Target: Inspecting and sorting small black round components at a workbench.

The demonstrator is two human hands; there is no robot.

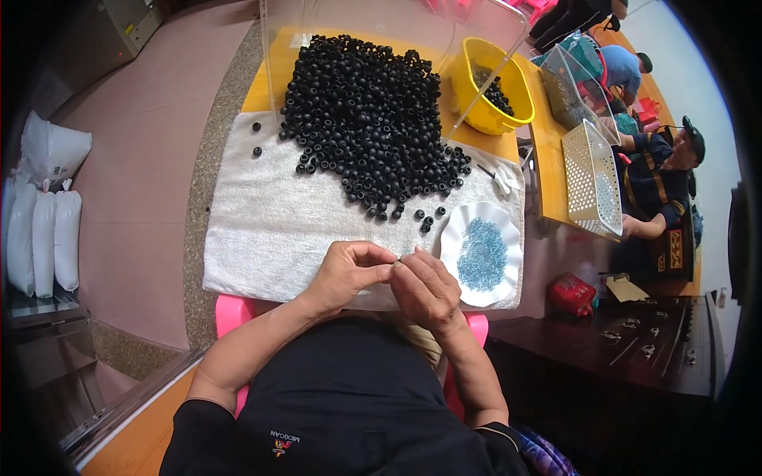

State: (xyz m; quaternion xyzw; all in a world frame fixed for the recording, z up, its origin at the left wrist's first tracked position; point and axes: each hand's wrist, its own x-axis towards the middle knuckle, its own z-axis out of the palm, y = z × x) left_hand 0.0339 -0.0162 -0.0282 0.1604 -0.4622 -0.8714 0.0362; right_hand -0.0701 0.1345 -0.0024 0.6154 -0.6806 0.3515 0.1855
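Observation:
My left hand (346, 271) and my right hand (429, 289) meet over the near edge of a white towel (258, 214), thumbs and fingers pinched together. Between their fingertips shows a tiny dark spot; its kind is mostly hidden by the fingers. Just beyond my hands spreads a big heap of small black round hollow pieces (361, 119), with a few loose ones (426, 222) near its front edge. Beside my right hand, a white wavy-rimmed plate (452, 242) holds many tiny pale blue clear pieces (482, 255). Behind the plate lies a small white object (502, 181) with a dark thin tip.
A yellow tub (516, 99) with more black pieces stands at the back right. Clear panels (274, 63) rise around the heap. To the right, a co-worker (667, 170) sits by a perforated cream basket (583, 178). White sacks (55, 230) stand on the far left.

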